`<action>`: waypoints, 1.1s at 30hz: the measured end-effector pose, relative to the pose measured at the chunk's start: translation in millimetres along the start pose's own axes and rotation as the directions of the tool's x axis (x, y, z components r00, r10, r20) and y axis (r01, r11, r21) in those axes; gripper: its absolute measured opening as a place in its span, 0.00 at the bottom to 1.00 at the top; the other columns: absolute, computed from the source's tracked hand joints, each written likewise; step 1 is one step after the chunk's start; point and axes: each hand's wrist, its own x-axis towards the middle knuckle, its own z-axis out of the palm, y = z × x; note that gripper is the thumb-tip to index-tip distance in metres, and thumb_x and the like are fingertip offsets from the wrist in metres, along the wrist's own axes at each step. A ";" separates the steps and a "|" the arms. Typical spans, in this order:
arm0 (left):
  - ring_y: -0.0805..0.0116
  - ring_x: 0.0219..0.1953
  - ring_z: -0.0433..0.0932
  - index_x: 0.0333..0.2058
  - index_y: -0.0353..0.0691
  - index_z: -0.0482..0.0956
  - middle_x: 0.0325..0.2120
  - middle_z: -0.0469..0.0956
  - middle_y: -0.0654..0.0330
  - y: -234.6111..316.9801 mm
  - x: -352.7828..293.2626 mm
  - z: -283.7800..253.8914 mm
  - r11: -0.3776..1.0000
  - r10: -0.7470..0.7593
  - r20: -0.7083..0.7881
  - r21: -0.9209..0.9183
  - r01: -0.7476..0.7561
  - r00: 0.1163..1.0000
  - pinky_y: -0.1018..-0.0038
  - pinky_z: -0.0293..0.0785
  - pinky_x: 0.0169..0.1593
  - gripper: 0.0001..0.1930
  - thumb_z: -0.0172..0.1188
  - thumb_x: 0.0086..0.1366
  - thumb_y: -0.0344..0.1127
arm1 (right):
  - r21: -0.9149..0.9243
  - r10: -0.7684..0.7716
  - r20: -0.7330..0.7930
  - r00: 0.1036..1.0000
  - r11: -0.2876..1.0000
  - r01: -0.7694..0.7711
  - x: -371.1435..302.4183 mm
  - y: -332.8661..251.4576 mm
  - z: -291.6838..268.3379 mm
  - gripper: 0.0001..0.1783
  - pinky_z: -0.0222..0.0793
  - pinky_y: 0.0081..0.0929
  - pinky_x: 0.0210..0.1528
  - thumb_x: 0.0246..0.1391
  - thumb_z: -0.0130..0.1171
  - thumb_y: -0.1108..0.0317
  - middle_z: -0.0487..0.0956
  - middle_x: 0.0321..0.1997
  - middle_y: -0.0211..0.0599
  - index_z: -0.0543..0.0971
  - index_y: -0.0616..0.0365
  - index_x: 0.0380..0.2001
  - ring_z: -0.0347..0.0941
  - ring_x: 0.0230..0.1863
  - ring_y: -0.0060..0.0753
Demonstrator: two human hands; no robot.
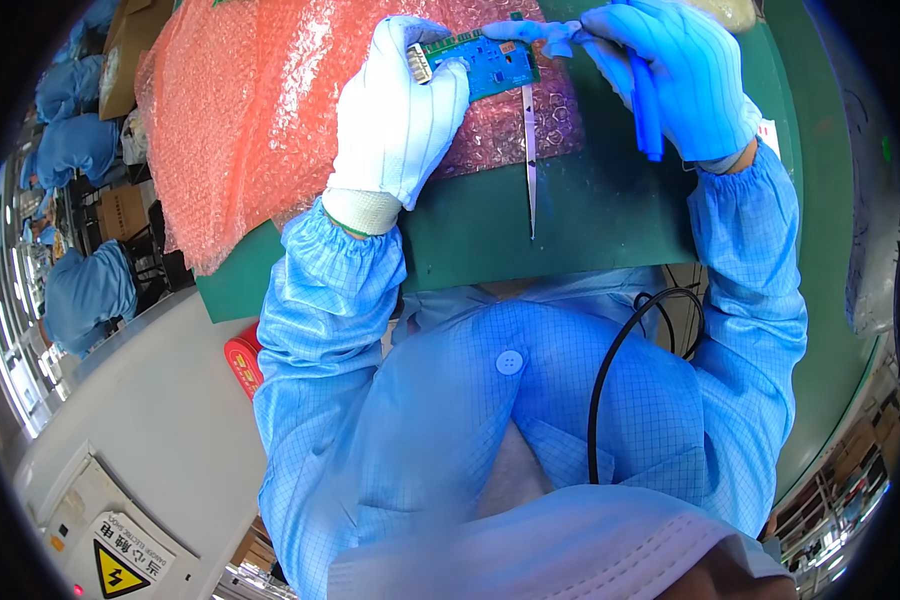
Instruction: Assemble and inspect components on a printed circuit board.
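Observation:
My left hand point(395, 125), in a white striped glove, is closed on a circuit board point(500, 68) with a metal connector point(419, 64) at its left end. The board is lit blue. My right hand point(675, 75), gloved too, grips a blue pen-shaped tool point(647, 110) that points down toward me. A finger of that glove reaches left to the board's upper edge, its fabric loose and wrinkled. Below the board, pointed metal tweezers point(530, 165) lie partly on pink bubble wrap point(470, 150) and partly on the green mat.
A large sheet of pink bubble wrap point(230, 110) covers the left of the green mat point(600, 220). A black cable point(610, 360) loops beside my lap. Left are a red object point(242, 362) and a white cabinet point(160, 400) with a warning label. People in blue work farther left.

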 end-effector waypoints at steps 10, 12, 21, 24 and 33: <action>0.71 0.20 0.77 0.47 0.42 0.71 0.28 0.78 0.55 -2.8 -1.4 0.0 0.998 0.050 -0.003 0.046 -0.050 0.999 0.75 0.74 0.25 0.17 0.58 0.60 0.38 | 0.043 0.009 -0.026 1.000 0.999 -0.008 -6.9 5.5 3.7 0.06 0.68 0.38 0.26 0.39 0.67 0.63 0.74 0.18 0.36 0.80 0.49 0.21 0.74 0.22 0.44; 0.71 0.20 0.77 0.48 0.42 0.71 0.27 0.78 0.55 -3.0 -1.4 0.0 0.995 0.067 0.002 0.074 -0.067 0.998 0.74 0.74 0.25 0.17 0.58 0.60 0.38 | 0.107 0.093 -0.092 0.991 0.991 -0.083 -10.5 7.0 4.2 0.06 0.67 0.38 0.25 0.40 0.66 0.62 0.72 0.18 0.34 0.80 0.49 0.23 0.73 0.22 0.43; 0.70 0.21 0.78 0.48 0.42 0.71 0.28 0.78 0.55 -2.7 -2.2 1.5 0.997 0.045 0.011 0.066 -0.046 0.999 0.74 0.74 0.26 0.17 0.57 0.61 0.38 | 0.090 0.059 -0.105 0.993 0.995 -0.049 -10.2 5.9 7.0 0.07 0.67 0.37 0.25 0.39 0.66 0.62 0.73 0.18 0.34 0.80 0.49 0.23 0.73 0.22 0.43; 0.70 0.21 0.78 0.47 0.42 0.71 0.27 0.78 0.56 -3.0 -2.3 0.8 0.999 0.038 -0.008 0.019 -0.038 0.999 0.75 0.75 0.26 0.17 0.57 0.61 0.38 | -0.003 0.007 -0.016 1.000 1.000 -0.007 -2.8 -0.6 2.8 0.06 0.69 0.37 0.26 0.38 0.67 0.64 0.75 0.17 0.35 0.81 0.49 0.22 0.74 0.22 0.43; 0.70 0.21 0.78 0.47 0.42 0.71 0.29 0.79 0.54 -3.1 -2.1 0.3 0.996 0.074 -0.026 0.060 -0.073 0.997 0.74 0.75 0.26 0.17 0.58 0.60 0.38 | 0.534 0.053 -0.579 0.813 0.778 0.330 -3.0 17.5 50.8 0.05 0.69 0.38 0.26 0.38 0.66 0.64 0.75 0.18 0.36 0.81 0.49 0.21 0.74 0.23 0.43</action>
